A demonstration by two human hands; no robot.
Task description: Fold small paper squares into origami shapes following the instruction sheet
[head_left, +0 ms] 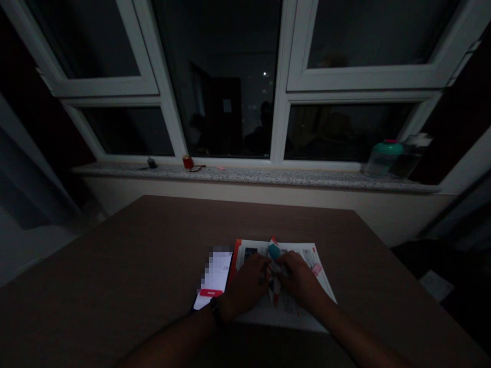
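A folded piece of printed paper (273,249), teal, white and red, stands narrow and upright over an open magazine or printed sheet (284,319) on the brown table. My left hand (249,281), with a dark band on its wrist, pinches the folded paper from the left. From the right, my right hand (299,276) grips the same paper, its fingers close to those of my left hand. The fingertips are dim and partly hidden. Left of the printed sheet lies a phone (217,273) with a lit screen, partly pixelated.
Beyond the table (172,220) runs a speckled window sill (245,175). On it are a small dark bottle (151,163), a red item (187,162) with a cord, and a clear jar with a teal lid (383,158). A pink scrap (316,269) lies on the sheet.
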